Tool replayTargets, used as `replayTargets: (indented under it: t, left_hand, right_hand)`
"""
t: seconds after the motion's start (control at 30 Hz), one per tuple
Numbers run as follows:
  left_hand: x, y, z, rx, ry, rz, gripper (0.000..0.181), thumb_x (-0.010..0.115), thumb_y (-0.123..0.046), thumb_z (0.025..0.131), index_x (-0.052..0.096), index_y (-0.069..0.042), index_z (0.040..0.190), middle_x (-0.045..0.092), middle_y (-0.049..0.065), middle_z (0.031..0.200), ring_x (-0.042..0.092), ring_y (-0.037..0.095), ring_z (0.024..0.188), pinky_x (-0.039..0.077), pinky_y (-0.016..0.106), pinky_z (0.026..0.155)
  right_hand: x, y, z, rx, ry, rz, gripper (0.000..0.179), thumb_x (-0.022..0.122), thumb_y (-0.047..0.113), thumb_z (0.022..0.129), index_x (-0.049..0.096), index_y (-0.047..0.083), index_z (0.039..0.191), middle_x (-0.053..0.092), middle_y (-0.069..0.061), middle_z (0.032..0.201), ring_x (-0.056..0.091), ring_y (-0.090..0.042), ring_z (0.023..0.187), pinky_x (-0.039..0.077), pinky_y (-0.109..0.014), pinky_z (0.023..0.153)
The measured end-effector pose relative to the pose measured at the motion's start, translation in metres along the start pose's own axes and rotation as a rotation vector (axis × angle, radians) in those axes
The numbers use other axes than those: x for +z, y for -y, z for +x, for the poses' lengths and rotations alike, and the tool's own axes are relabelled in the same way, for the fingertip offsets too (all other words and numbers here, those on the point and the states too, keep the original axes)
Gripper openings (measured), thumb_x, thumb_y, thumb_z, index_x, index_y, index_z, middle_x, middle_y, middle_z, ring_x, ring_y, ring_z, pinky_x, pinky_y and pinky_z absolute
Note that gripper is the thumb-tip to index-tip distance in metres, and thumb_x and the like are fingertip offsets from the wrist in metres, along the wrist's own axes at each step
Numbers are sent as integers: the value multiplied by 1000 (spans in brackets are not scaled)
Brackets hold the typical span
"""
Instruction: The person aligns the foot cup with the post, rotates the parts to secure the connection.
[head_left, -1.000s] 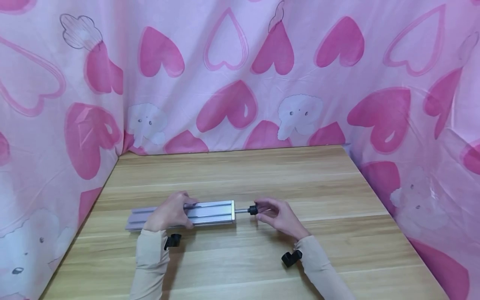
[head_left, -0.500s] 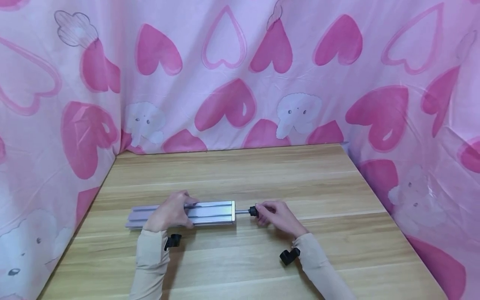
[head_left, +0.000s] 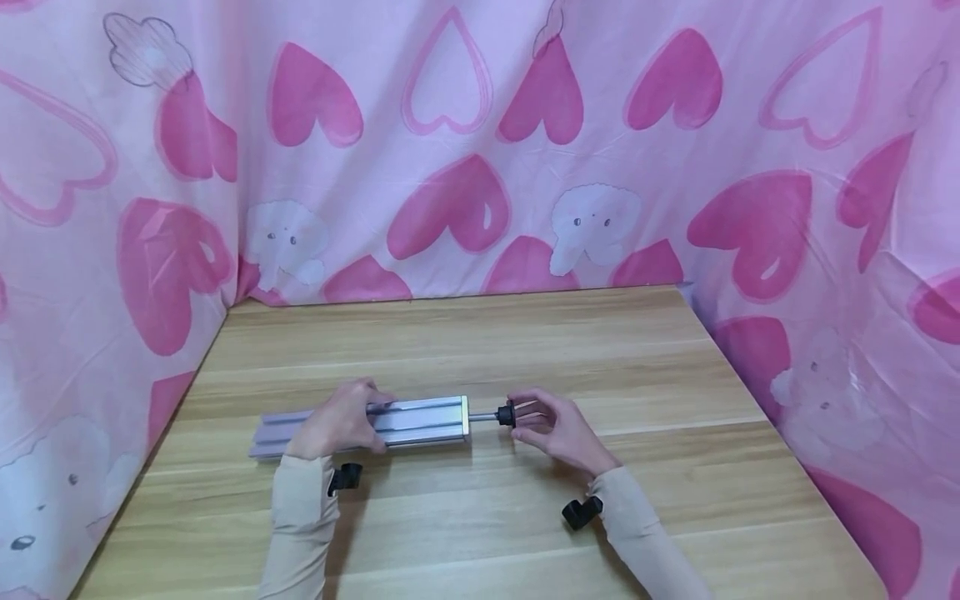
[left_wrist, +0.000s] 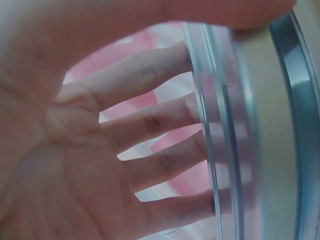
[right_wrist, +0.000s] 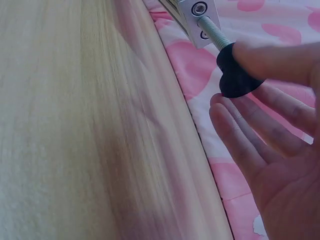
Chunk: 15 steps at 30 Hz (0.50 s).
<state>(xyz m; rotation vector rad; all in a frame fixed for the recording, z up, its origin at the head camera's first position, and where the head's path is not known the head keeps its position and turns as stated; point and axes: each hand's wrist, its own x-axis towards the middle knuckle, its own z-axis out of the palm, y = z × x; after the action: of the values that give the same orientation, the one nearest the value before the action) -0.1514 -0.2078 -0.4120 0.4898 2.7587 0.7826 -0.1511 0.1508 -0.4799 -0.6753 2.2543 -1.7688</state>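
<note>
A silver aluminium profile (head_left: 423, 417) with long grooves lies crosswise over the table in the head view. My left hand (head_left: 339, 422) grips it from above near its middle, thumb on the near side and fingers on the far side. In the left wrist view the fingers (left_wrist: 165, 120) reach to the profile's grooved face. From its right end plate (right_wrist: 192, 7) a threaded rod (right_wrist: 214, 33) sticks out with a black knob (right_wrist: 237, 75) at its tip. My right hand (head_left: 561, 429) holds the knob between thumb and fingertips, with the other fingers spread beside it.
The wood-grain table (head_left: 465, 525) fills the lower view. Pink heart-patterned cloth (head_left: 450, 208) hangs behind it and along both sides. A black wrist mount (head_left: 582, 512) sits on the right sleeve, and another black mount (head_left: 347, 477) on the left.
My right fingers turn at the knob: bunched half a second ago, they are now spread again around it. The left hand keeps its grip on the profile, whose right end appears slightly higher.
</note>
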Motion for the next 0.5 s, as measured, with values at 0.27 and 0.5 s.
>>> replayTargets:
  t: [0.27,0.5]
  left_hand:
    - [-1,-2,-1,-19,-3,6,70,91,-5,56,71,-2,123,63,11,104,56,20,88,52,33,76]
    - [0,-4,-2,-55,0,-1,72,92,-4,56,70,-2,125,64,11,106,56,21,88,52,32,75]
  right_hand:
    - [0,-1,2,76,-19,-101,48,77,13,88,62,0,132,71,-15,118,71,-23,102,57,-25,90]
    - [0,-6,4,174,-1,-122,40,66,33,97,68,0,121,76,-15,101,73,-22,87,60,-30,78]
